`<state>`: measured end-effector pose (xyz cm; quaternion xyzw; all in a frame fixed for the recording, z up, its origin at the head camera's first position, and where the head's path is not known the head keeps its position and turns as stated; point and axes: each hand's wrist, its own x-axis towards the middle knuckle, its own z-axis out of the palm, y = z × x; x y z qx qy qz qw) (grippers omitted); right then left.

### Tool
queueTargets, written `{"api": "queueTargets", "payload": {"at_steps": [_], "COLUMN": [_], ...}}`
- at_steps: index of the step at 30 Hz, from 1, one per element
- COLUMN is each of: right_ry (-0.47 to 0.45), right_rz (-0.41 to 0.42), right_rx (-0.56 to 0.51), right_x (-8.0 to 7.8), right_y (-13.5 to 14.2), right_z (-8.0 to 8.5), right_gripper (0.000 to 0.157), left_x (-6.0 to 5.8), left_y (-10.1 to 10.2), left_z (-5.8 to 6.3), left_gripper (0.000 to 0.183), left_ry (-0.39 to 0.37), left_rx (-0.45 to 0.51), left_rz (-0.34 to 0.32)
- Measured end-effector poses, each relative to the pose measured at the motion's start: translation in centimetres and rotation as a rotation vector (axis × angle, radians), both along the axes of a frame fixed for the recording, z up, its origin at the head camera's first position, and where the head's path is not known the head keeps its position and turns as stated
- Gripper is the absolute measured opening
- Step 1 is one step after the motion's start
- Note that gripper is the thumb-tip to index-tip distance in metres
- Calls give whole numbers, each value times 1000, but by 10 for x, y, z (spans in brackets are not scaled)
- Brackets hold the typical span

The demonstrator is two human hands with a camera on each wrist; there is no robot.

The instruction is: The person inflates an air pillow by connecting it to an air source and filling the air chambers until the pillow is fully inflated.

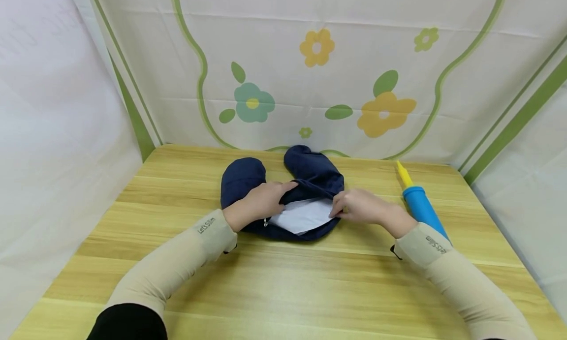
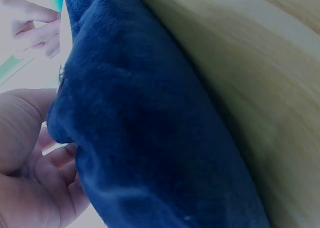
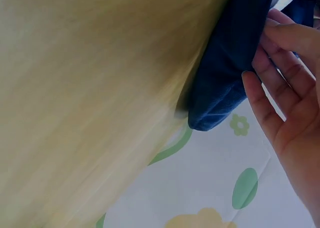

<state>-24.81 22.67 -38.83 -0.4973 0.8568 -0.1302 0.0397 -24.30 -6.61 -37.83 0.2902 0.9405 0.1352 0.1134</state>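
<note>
A navy blue U-shaped neck pillow point(image 1: 241, 180) of plush cloth lies on the table, its two ends toward the back wall. Its cover gapes along the near side, and a white inner piece point(image 1: 305, 214) shows in the gap. A small zipper pull point(image 1: 266, 222) hangs at the gap's left end. My left hand point(image 1: 262, 200) holds the cover's edge at the left of the opening, thumb over the cloth. At the right end, my right hand point(image 1: 361, 205) pinches the edge of the opening. The right wrist view shows its fingers point(image 3: 267, 100) against the blue cloth.
A blue hand pump point(image 1: 423, 207) with a yellow nozzle point(image 1: 403, 173) lies on the wooden table point(image 1: 283, 291), right of the pillow and partly behind my right forearm. A white curtain point(image 1: 283, 49) printed with flowers stands along the table's back edge.
</note>
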Motion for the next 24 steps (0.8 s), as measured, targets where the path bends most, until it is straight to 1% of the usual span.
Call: {"api": "queueTargets", "payload": {"at_steps": [6,11,17,21,24], "right_ry": [3,25,58,96,110], "right_rz": [9,37,57,73,76], "right_rx": [8,-8,-36,-46,-53], "right_x": [1,0,1,1,1], "right_y": [0,-1,-1,0,0], "right_z": [-3,-8,-12,-13,-14], "right_gripper": [18,14,14,14,14], "left_x": [0,2,5,8,10], "left_y": [1,1,0,1,2], "left_z": [-1,-2,-3,-3,-2], "left_gripper": [81,80,69,57,48], "left_ry": [-40,-62,-35,-14,17], "left_rx": [-32,-59,-58,-16,23], "left_rz": [16,13,-19,-48,-79]}}
